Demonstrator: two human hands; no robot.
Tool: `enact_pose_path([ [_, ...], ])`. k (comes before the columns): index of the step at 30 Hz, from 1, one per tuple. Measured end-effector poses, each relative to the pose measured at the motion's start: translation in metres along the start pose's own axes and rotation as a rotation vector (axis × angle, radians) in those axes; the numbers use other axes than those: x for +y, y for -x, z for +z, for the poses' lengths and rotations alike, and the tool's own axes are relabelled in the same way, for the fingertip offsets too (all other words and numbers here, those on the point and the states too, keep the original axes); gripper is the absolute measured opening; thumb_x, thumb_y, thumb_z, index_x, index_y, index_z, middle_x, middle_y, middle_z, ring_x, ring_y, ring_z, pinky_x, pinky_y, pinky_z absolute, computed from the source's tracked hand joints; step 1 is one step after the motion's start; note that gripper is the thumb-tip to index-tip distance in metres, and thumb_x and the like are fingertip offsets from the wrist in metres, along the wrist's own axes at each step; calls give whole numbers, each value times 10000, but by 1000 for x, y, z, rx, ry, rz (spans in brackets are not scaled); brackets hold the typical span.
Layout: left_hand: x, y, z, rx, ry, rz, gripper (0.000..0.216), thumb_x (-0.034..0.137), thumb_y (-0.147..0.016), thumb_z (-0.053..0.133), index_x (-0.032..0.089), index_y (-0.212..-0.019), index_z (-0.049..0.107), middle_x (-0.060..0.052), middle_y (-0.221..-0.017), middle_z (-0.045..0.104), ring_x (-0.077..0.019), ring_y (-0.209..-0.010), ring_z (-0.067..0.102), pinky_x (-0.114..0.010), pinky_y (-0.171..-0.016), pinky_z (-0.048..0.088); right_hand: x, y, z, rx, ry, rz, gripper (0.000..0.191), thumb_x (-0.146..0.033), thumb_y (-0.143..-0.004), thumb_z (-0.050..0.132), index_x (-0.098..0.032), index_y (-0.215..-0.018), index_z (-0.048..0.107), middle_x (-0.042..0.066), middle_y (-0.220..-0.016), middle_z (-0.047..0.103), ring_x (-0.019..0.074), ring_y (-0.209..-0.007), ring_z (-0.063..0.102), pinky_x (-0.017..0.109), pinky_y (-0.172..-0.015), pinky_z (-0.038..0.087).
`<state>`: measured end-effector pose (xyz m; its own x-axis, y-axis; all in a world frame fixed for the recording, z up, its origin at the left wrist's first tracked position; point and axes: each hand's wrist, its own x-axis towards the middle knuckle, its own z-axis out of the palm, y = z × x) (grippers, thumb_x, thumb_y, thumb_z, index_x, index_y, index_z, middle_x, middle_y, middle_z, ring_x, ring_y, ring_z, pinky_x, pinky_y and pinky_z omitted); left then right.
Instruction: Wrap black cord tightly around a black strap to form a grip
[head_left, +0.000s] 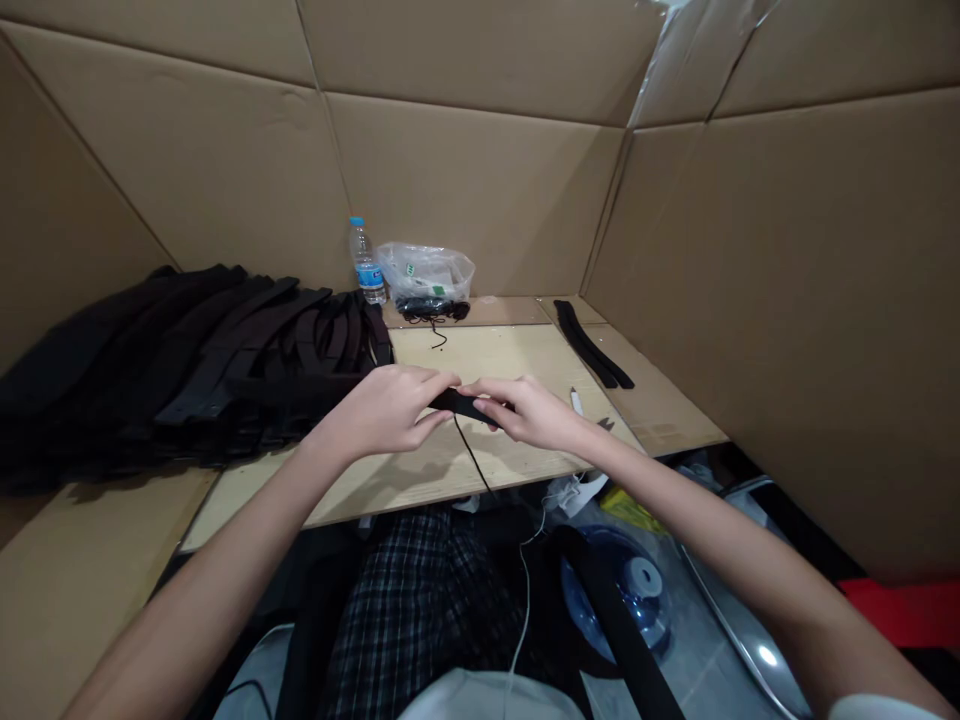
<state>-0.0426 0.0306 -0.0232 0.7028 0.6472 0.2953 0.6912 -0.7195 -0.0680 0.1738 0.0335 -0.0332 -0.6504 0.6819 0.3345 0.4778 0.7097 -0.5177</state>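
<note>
Above the pale board (525, 350), my left hand (390, 408) and my right hand (529, 410) pinch a short black fabric-like strip (469, 405) between thumbs and fingers. A thin black cord (472, 455) hangs from the strip down past the board's front edge. My hands are close together, and the fingers hide both ends of the strip. Beside my right hand lies a white pen-like tool (576, 400), with a small dark pointed object (605, 424) near it, too small to name.
A large heap of black curved strips (225, 350) covers the left side. Two black strips (592, 345) lie at right. At the back stand a water bottle (367, 265) and a clear plastic bag (427, 270) by dark cords. Cardboard walls (480, 190) enclose the table. A blue water jug (622, 590) sits below.
</note>
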Motion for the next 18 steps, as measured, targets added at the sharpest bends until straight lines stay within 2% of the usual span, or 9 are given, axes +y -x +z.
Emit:
enact_pose_path([
  [3,-4,-11,4,-46,-18,-53,301,358,-890,450,162,-1024,634,-89,-906,727,-247,-763,666,-292,-575,391,9,-7,-13,-19,74,0,269,-188,-948,484,-166,-1150,661,13,-860,739,87,-610,611,203,-629,444],
  [5,-8,-17,9,-2,-20,-91,312,368,-874,449,163,-1010,641,-89,-884,726,-245,-755,665,-286,-567,376,15,-7,-27,93,171,81,261,-239,-964,466,-164,-1095,680,40,-922,740,119,-715,647,223,-671,447],
  [7,-15,-21,12,50,-10,-142,323,372,-855,447,160,-995,647,-92,-870,726,-248,-760,665,-292,-581,386,23,0,-41,251,345,286,325,-308,-990,405,-152,-1053,683,75,-919,734,170,-782,662,259,-683,444],
  [9,-23,-25,13,84,13,-195,339,379,-838,451,159,-996,654,-93,-877,730,-254,-774,667,-300,-596,401,33,14,-50,295,570,574,378,-374,-988,378,-145,-1037,675,113,-874,724,238,-812,668,304,-683,439],
  [11,-30,-30,12,105,41,-239,361,382,-822,459,155,-1014,664,-96,-898,737,-264,-783,671,-312,-609,419,45,33,-50,174,723,848,393,-426,-954,427,-124,-1063,652,172,-899,710,309,-857,670,341,-686,439],
  [13,-35,-36,10,145,85,-275,398,379,-808,480,155,-1083,661,-96,-918,743,-265,-778,676,-324,-628,443,59,54,-42,16,727,1018,453,-471,-935,446,-86,-1108,612,218,-957,694,352,-891,668,361,-685,442],
  [15,-39,-42,8,204,144,-291,448,363,-793,511,166,-1173,642,-88,-927,752,-258,-763,684,-333,-650,468,72,72,-29,-72,673,1100,496,-495,-931,438,-63,-1128,581,242,-990,683,382,-918,662,373,-675,439],
  [18,-44,-51,7,287,232,-283,465,330,-791,530,206,-1223,647,-76,-1011,756,-251,-800,702,-349,-706,500,85,87,-11,-45,614,1150,428,-448,-925,452,-79,-1107,571,244,-989,683,390,-931,662,368,-670,424],
])
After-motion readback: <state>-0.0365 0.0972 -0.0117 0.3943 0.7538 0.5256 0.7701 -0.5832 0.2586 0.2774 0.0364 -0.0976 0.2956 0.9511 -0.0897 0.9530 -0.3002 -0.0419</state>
